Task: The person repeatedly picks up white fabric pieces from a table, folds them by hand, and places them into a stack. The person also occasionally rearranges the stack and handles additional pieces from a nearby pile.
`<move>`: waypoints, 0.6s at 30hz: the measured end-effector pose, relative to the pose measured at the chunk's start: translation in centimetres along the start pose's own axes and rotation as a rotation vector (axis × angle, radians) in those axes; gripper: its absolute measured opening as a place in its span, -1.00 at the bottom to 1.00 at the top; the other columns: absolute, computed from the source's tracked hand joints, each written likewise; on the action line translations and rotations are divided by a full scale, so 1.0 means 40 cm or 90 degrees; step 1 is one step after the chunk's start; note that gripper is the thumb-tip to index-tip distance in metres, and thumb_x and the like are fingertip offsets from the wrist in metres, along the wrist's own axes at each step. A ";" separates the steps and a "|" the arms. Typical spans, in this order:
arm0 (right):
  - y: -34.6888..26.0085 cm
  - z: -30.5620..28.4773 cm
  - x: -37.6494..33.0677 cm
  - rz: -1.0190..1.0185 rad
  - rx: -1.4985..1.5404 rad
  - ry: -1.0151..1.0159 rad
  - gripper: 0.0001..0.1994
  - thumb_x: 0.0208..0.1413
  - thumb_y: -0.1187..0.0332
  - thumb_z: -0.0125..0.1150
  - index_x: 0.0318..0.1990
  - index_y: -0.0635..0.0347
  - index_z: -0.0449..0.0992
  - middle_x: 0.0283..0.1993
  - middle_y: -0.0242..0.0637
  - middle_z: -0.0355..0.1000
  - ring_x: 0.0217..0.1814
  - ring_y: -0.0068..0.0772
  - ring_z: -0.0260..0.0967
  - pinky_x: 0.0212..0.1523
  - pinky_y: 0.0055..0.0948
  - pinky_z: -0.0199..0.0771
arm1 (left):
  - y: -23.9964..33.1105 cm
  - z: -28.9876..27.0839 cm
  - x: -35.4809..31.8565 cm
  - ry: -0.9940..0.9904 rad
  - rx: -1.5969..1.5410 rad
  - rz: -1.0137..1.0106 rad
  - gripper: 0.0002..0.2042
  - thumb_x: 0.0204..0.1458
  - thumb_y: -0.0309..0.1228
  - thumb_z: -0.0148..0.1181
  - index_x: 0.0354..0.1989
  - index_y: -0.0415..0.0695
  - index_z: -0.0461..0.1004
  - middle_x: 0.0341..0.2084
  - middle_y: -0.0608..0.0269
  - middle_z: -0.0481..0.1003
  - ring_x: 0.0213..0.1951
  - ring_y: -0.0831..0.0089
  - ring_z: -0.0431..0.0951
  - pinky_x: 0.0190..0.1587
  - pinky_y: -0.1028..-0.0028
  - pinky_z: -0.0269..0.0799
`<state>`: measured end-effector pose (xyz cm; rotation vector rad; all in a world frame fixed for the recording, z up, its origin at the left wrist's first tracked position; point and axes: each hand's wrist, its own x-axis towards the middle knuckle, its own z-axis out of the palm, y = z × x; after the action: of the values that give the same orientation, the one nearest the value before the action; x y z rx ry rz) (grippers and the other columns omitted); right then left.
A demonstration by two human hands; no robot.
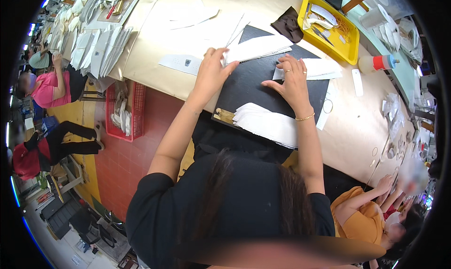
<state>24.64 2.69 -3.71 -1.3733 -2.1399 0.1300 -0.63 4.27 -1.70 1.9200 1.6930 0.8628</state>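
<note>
A: How are the hands placed around the black mat (pixel 263 81)?

B: The left hand (pixel 212 71) is laid at the mat's upper-left edge, its fingers closed on the end of a stack of white sheets (pixel 257 48). The right hand (pixel 293 78) is spread flat on the mat, open, with its fingertips pressed on a second pile of white pieces (pixel 314 69) lying at the mat's right side.

A: What else is seen on the mat?

B: A fanned bundle of white pieces (pixel 268 123) is kept at its near edge, beside a small wooden block (pixel 224 116).

A: And beyond the mat, on the tabletop (pixel 352 128)?

B: A yellow rectangular tray (pixel 331 27) is set past the mat's far right corner, with a dark brown cloth (pixel 288 24) just left of it. A clear bottle with a red cap (pixel 376 62) is laid right of the tray. A white rectangular label with a small dark mark (pixel 181 63) is found left of the mat.
</note>
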 end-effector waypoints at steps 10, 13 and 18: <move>-0.101 -0.097 -0.012 0.089 0.150 0.043 -0.69 -0.03 0.28 0.44 -0.16 0.20 0.54 0.05 -0.18 0.43 0.22 -0.04 0.33 0.18 -0.13 0.28 | -0.019 0.063 0.022 0.003 0.082 0.028 -0.57 -0.01 -0.33 0.39 0.02 -0.27 0.52 -0.14 0.03 0.45 -0.08 0.09 0.49 -0.03 0.27 0.44; -0.135 -0.086 -0.008 0.078 0.202 0.021 -0.71 -0.02 0.30 0.43 -0.16 0.19 0.55 0.05 -0.18 0.43 0.21 -0.06 0.34 0.17 -0.15 0.30 | -0.016 0.064 0.022 0.030 0.081 0.008 -0.56 -0.04 -0.34 0.42 0.02 -0.25 0.52 -0.16 0.03 0.46 -0.10 0.10 0.50 -0.03 0.27 0.43; -0.160 -0.087 0.000 0.078 0.239 0.017 -0.79 0.00 0.37 0.39 -0.21 0.18 0.57 0.03 -0.20 0.44 0.17 -0.09 0.36 0.14 -0.18 0.34 | -0.010 0.050 0.033 0.012 0.068 -0.008 -0.53 -0.09 -0.38 0.45 0.02 -0.26 0.51 -0.20 0.00 0.47 -0.11 0.09 0.50 -0.01 0.28 0.42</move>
<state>21.34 -1.07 1.60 -1.2703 -1.8881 0.5294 0.56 5.80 -3.17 1.9738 1.7928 0.8040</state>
